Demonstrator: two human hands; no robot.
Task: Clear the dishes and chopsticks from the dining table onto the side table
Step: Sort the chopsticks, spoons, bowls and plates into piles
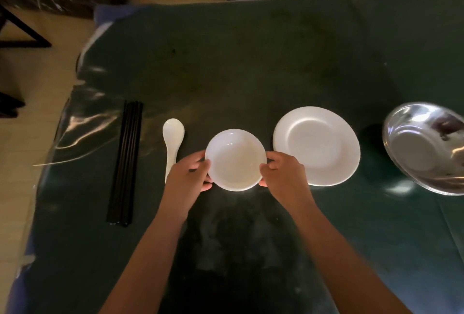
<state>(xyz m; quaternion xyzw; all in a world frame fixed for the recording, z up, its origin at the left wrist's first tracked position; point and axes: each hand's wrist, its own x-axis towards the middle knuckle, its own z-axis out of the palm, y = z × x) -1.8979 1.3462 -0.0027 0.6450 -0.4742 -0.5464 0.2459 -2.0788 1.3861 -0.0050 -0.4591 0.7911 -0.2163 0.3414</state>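
Head view: left hand (187, 178) and right hand (285, 175) each hold a grip pinching opposite rims of the white bowl (236, 159) on the surface (251, 62). Left of the bowl: spoon (172, 143), then chopsticks (126, 163). Right: plate (316, 146), steel basin (426, 148).

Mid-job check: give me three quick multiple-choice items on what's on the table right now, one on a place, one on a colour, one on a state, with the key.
1. What lies directly left of the small white bowl?
A. white spoon
B. metal bowl
C. white plate

2. What colour are the chopsticks?
A. white
B. black
C. red

3. How is the small white bowl held?
A. by the left hand only
B. untouched
C. by both hands, with the right hand opposite

Key: 1 A, the spoon lies between chopsticks and bowl. 2 B, they are dark sticks at the table's left edge. 3 C, fingers clasp the rim on both sides.
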